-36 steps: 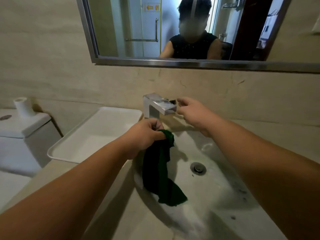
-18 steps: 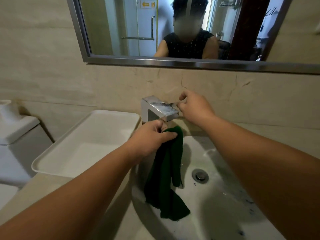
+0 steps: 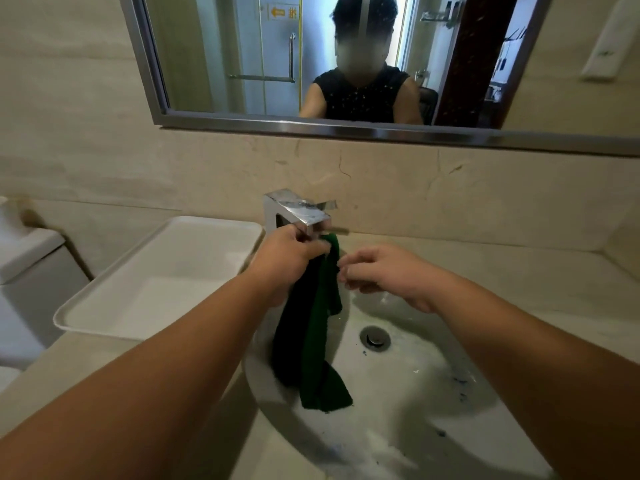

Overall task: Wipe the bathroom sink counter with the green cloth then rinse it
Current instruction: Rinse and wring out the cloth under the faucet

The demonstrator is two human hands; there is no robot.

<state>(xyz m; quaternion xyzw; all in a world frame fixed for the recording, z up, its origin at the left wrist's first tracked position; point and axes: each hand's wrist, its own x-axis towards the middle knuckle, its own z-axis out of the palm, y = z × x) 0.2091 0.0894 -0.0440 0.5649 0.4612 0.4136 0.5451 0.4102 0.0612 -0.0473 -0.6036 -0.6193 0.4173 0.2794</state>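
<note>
The green cloth [image 3: 313, 327] hangs by its top edge from my left hand [image 3: 291, 258], which grips it right under the spout of the square chrome tap [image 3: 294, 211]. Its lower end drapes into the white sink basin [image 3: 415, 375], left of the drain [image 3: 375, 337]. My right hand [image 3: 377, 271] hovers just right of the cloth over the basin, fingers loosely curled, holding nothing and apart from the tap handle. I cannot tell if water runs from the spout. The beige counter [image 3: 519, 282] surrounds the basin.
A white rectangular tray [image 3: 162, 282] sits on the counter left of the tap. A toilet cistern [image 3: 27, 265] stands at the far left. A mirror [image 3: 311, 64] hangs on the wall above. Dark specks dot the basin's right side.
My right hand has left the tap handle and dropped down beside the cloth. My left hand has raised the cloth's top closer under the spout.
</note>
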